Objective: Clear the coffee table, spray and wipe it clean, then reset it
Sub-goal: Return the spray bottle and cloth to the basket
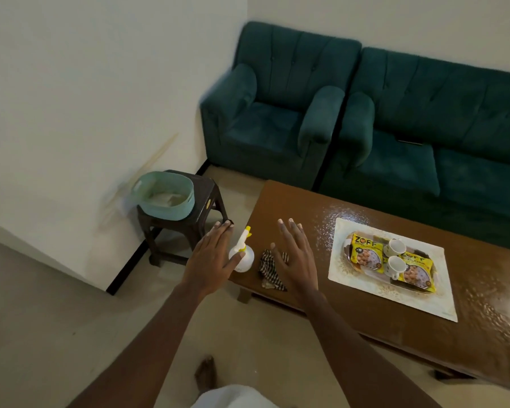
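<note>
Two open hands are all I have in play, and neither holds a thing. On the far left a green basin [165,198] sits on a dark stool [202,214] by the wall, just beside the worktop's [292,198] left end. Next comes my left hand [211,260], palm down, its fingers [221,232] straight and close together. In this view it overlaps the spray bottle [243,257], which stands upright at the worktop's left end, and I cannot tell whether the two touch. Just right of the bottle a striped cloth [267,270] lies crumpled at the front edge. My right hand [298,260] hangs over it with straight, spread fingers [292,231], empty.

Further right, a pale mat [351,284] carries two yellow packets [364,251] and two white cups [395,247], all bunched together. Pale specks [336,217] dot the wood past the mat's far left corner.

I judge that the clearing step is in hand and barely begun, since everything is on the worktop. The next move calls for taking the cups and packets off, perhaps into the basin, and then the mat. The bottle and cloth should be kept within reach for the spraying and wiping. Both hands sit well left of the mat, so I would need to swing them right first.
</note>
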{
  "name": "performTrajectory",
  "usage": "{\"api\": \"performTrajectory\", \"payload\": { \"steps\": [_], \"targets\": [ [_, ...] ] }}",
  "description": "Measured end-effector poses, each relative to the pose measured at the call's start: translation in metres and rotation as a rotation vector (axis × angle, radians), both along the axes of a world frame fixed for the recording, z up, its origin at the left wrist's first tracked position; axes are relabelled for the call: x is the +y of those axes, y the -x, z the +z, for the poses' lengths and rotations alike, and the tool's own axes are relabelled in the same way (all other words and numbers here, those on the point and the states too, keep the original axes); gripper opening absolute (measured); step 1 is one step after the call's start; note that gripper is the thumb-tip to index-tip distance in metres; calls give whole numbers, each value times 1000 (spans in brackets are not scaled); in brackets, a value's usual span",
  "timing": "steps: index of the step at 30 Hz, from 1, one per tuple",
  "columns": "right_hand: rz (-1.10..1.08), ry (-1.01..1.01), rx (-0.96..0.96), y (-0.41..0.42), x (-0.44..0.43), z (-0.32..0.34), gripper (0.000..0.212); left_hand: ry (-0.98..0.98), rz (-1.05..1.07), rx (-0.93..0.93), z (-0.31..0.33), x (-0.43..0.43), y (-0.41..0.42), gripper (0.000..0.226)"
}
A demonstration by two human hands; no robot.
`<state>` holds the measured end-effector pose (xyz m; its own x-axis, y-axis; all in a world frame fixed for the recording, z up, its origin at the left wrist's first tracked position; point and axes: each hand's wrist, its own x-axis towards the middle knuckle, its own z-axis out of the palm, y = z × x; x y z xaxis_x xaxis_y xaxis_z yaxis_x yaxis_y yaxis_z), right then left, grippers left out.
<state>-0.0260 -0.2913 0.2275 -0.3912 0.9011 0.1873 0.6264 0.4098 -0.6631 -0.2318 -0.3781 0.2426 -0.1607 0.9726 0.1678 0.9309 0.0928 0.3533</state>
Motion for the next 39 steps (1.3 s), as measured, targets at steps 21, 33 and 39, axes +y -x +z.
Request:
{"api": "performTrajectory", "payload": {
  "steps": [21,33,39],
  "targets": [
    [-229,80,-48,77,15,-42,57,135,-132,-184,-43,55,79,79],
    [-128,364,-389,39,48,-180,64,320,-1,-343,-164,113,77,101],
    [4,322,-589,35,86,-268,78,238,-102,-414,-215,149,70,99]
  ]
}}
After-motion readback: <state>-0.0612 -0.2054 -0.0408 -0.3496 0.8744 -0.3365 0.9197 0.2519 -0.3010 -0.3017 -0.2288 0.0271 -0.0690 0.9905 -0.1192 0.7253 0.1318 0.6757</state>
